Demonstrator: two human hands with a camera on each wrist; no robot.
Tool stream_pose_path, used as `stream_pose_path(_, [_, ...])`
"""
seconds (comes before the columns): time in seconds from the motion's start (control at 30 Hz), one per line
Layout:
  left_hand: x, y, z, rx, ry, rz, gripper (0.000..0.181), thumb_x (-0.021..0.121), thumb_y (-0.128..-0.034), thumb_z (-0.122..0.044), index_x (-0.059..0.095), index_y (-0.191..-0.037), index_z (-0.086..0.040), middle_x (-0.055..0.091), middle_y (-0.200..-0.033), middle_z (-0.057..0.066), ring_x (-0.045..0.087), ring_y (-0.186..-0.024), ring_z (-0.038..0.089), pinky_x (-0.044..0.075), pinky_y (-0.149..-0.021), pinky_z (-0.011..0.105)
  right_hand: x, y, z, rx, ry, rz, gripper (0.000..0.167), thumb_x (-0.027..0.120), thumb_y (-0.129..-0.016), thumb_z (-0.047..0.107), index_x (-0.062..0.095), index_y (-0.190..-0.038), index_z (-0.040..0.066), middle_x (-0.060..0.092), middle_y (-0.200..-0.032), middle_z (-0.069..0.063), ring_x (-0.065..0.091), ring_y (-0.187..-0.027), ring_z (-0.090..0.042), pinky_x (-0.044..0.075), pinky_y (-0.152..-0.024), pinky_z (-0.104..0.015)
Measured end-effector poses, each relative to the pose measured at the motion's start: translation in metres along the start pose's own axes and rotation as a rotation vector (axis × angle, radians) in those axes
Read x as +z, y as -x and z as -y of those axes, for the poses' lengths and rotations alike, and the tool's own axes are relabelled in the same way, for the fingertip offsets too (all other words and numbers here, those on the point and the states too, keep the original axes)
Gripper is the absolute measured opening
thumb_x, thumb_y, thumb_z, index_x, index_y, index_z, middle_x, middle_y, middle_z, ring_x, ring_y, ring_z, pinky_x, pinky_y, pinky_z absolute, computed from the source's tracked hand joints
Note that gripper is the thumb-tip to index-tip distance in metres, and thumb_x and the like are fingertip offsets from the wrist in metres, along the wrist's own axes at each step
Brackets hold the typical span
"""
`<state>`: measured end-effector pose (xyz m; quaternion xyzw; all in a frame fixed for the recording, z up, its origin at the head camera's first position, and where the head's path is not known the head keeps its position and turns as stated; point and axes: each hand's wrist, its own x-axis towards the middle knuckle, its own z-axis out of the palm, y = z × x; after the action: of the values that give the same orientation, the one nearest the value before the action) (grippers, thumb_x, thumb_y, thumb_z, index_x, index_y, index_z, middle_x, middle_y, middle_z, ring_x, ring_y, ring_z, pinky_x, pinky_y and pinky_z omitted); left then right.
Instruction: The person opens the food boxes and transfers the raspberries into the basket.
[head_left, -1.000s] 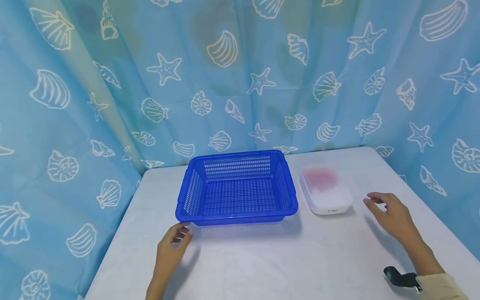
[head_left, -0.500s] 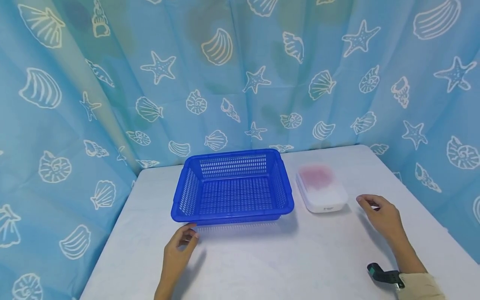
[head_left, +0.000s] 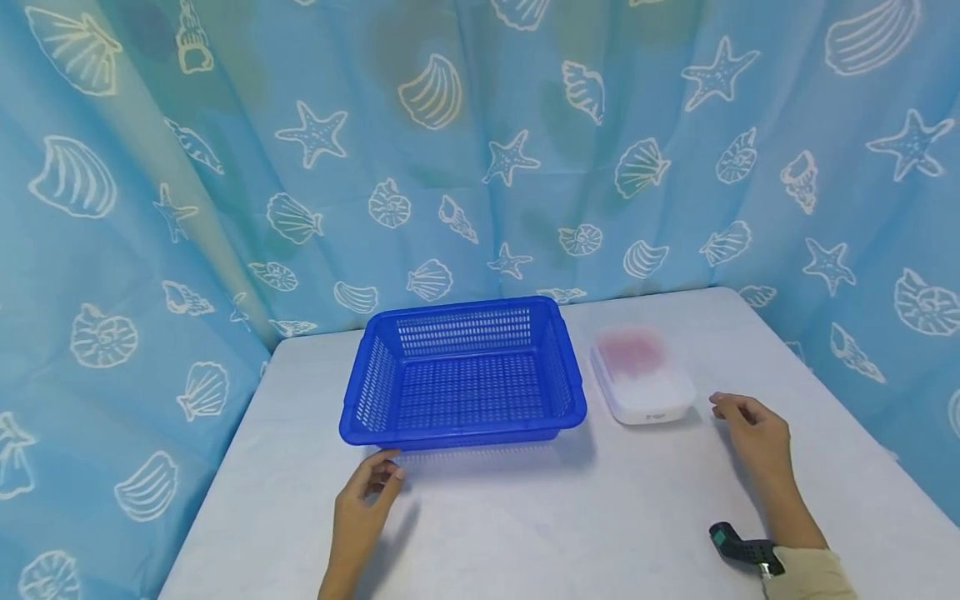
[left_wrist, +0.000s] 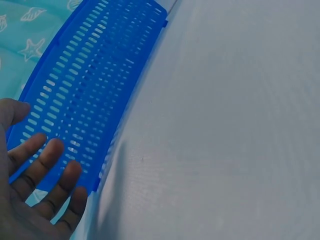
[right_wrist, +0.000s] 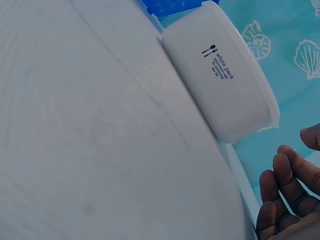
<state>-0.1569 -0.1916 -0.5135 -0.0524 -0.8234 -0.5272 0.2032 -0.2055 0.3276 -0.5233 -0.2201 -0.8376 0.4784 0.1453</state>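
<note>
A blue perforated basket [head_left: 463,432] stands on the white table, with nothing in it. To its right is a white container [head_left: 654,402] with a pinkish patch on its lid; small print shows on the container's side [right_wrist: 220,80] in the right wrist view. My left hand [head_left: 362,508] hovers by the basket's front left corner, fingers apart and loosely bent, holding nothing. In the left wrist view the left hand [left_wrist: 40,185] is in front of the basket wall [left_wrist: 100,85]. My right hand [head_left: 761,446], also holding nothing, is right of the container, fingers relaxed.
A blue curtain [head_left: 450,150] with white shell and starfish prints hangs behind the table and at both sides. The white tabletop [head_left: 570,533] stretches in front of the basket and container. On my right wrist sits a black strap device [head_left: 742,548].
The head view has shifted slightly, so basket and container appear a little further left. My left hand has moved slightly right and my right hand slightly left; both still hold nothing.
</note>
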Motion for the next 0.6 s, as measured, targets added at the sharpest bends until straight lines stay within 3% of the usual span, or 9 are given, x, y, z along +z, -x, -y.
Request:
stream_pose_path(0.37, [0.011,0.004,-0.002,-0.041,0.059,0.019,0.024,0.072,-0.0929,-0.013,0.070,-0.116,-0.009,0.068,-0.096,-0.001,0.062,-0.087,0.011,0.050,-0.078,0.023,0.006,0.003,0.001,0.054,-0.096,-0.005,0.052,0.046,-0.103,0.047,0.065,-0.125,0.004,0.068,-0.113,-0.010,0.051,-0.125,-0.029,0.037,-0.107,-0.051])
stream_pose_path(0.6, [0.021,0.009,-0.008,0.005,0.088,0.034,0.024,0.072,-0.0916,-0.007,0.070,-0.116,-0.009,0.068,-0.097,-0.001,0.062,-0.088,0.012,0.051,-0.077,0.026,0.010,0.003,-0.001,0.024,-0.068,0.008,0.052,0.045,-0.103,0.047,0.065,-0.126,0.004,0.065,-0.120,-0.016,0.052,-0.124,-0.029,0.039,-0.105,-0.053])
